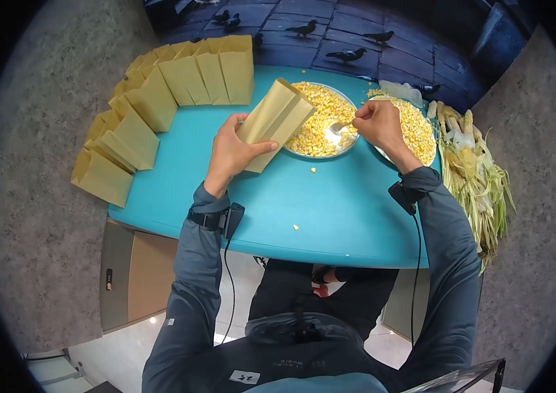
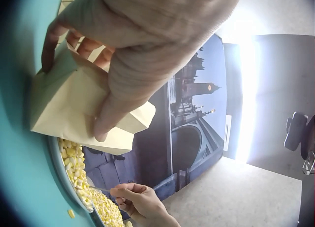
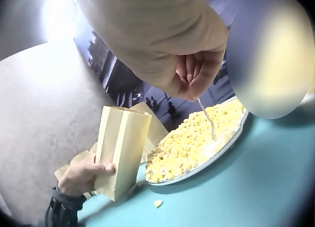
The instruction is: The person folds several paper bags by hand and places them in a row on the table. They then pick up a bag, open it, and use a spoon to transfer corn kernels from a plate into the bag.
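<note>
My left hand (image 1: 231,154) grips a tan paper bag (image 1: 278,121), thumb across its front and fingers behind. Tilted to the right in the head view, the bag has its top close to the near plate (image 1: 304,155) of yellow corn kernels (image 1: 317,108). Over that plate's right side, my right hand (image 1: 382,126) pinches the thin handle of a spoon (image 3: 206,114). The spoon's bowl (image 1: 337,128) dips into the kernels beside a bare white patch of plate. In the right wrist view, the hand hangs above the heap.
A second plate of kernels (image 1: 415,128) stands to the right. Beyond it lie corn husks and cobs (image 1: 474,170) at the table's edge. Several upright paper bags (image 1: 206,72) curve along the left and back. Loose kernels (image 1: 295,227) lie on the blue table (image 1: 356,209).
</note>
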The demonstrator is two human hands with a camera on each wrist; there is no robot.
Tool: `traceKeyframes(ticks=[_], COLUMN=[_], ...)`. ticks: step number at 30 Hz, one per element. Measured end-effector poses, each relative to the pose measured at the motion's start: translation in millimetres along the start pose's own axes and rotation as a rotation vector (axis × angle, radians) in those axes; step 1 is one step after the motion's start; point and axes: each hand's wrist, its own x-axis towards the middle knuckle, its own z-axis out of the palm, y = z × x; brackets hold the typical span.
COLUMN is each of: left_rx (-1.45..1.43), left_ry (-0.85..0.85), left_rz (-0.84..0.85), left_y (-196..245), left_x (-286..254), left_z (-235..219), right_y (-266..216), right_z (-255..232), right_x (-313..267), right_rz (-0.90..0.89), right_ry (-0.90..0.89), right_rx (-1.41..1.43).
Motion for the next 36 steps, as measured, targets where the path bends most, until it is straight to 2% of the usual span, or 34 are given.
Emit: traceKeyframes(ticks=[2,3,5,6,9,12,15,21,24,25,28,29,32,33,35,36], left_rx=[-0.009,-0.015,-0.01,-0.011,0.004,-0.037,-0.008,0.026,0.025,0.027,-0.023,-0.043,-0.084,-0.108,-0.109,-0.108], left_ry=[0.0,-0.003,0.002,0.011,-0.006,-0.022,0.007,0.007,-0.026,-0.032,-0.055,-0.061,-0.073,-0.076,-0.07,-0.07], left_rz=[-0.016,-0.016,-0.01,0.005,0.015,-0.03,0.029,0.049,0.02,0.021,0.019,0.02,0.014,-0.001,-0.011,-0.024], left_y=[1.6,2.1,1.3,0.5,-0.8,2.0,-0.6,1.1,7.2,7.0,2.8,1.5,4.2,5.5,7.7,8.5], left_x=[0.2,0.4,-0.1,-0.1,-0.7,-0.9,-1.3,-2.9,-4.0,-3.0,-2.5,-2.5,-2.6,-3.3,-2.8,-3.6], left_z=[-2.0,-2.6,-0.9,-0.6,1.4,-1.4,-0.2,1.5,0.1,0.7,2.0,2.6,3.5,2.8,1.6,0.9], right_y=[5.8,8.1,11.7,11.2,14.1,16.8,11.8,-7.9,-30.5,-40.2,-56.4,-56.1,-65.7,-66.4,-66.8,-63.6], right_z=[11.0,19.5,38.4,45.5,54.3,49.3,37.0,-3.3,-23.4,-26.4,-21.2,-14.2,-4.6,-6.3,-10.2,-9.2], right_x=[1.8,2.7,4.0,4.6,3.4,0.7,2.8,10.4,10.8,9.6,7.8,5.9,-3.5,-7.0,-8.8,-10.3], right_rz=[0.238,0.243,0.388,0.436,0.499,0.511,0.482,0.38,0.267,0.271,0.107,0.111,-0.389,-0.391,-0.578,-0.485], right_ry=[-0.071,-0.079,-0.064,-0.084,-0.092,-0.087,-0.02,0.027,0.01,0.014,-0.026,-0.019,0.045,0.045,0.195,0.222], right_rx=[0.195,0.199,0.542,0.612,0.765,0.801,0.869,0.851,0.741,0.742,0.653,0.656,0.268,0.268,0.181,0.288])
